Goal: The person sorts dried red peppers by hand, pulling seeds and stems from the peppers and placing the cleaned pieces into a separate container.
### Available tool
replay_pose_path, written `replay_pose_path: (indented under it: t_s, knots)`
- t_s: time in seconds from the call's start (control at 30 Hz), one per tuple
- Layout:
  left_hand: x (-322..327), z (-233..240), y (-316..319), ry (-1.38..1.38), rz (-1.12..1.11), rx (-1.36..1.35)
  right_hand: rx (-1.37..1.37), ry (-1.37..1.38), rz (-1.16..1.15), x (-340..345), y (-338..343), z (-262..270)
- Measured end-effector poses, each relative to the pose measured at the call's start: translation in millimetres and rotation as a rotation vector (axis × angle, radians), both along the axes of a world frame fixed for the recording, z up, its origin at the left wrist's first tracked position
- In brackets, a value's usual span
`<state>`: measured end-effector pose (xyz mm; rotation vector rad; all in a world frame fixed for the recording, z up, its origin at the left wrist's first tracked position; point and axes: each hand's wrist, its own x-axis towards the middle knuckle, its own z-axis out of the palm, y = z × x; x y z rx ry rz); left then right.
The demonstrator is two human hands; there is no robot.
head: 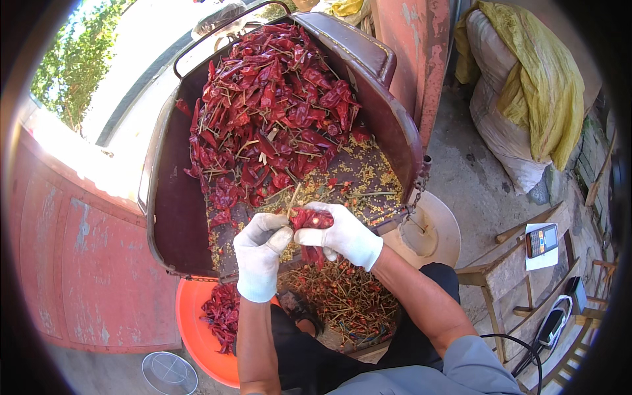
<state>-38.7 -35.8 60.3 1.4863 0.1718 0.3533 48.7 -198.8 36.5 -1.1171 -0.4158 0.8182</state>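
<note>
White gloves cover both hands. My right hand (340,232) grips a dried red chili pepper (312,218), its stem pointing up and left. The thumb and fingers of my left hand (264,242) close at the stem end of that pepper; whether they pinch the stem is hard to tell. More red pepper shows below my right fingers. Both hands are over the front edge of a dark red metal cart bed (182,222), where a large heap of dried red chilies (271,103) lies among scattered yellow seeds (365,168).
Below the bed, an orange basin (192,316) holds red chilies, beside a pile of stems (350,301). A pale round container (444,232) stands right of the bed. Further right are a wooden stool (508,271) with a keypad phone (542,240) and a stuffed sack (493,108). A chain (418,195) hangs at the bed's corner.
</note>
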Motion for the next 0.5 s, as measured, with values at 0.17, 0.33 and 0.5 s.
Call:
replay_pose_path:
  t_s: [0.17,0.33,0.5]
  knots:
    - [0.3,1.3,1.8,0.057,-0.015,0.119,0.022,-0.084,-0.096,-8.9,8.2,-10.3]
    - [-5.2,0.7,-4.1,0.108,0.060,0.091,-0.088,-0.012,0.054,-3.0,-2.8,4.7]
    - [-4.3,-13.9,3.9,0.085,-0.100,-0.371,0.115,-0.112,0.067,-1.3,2.4,-9.0]
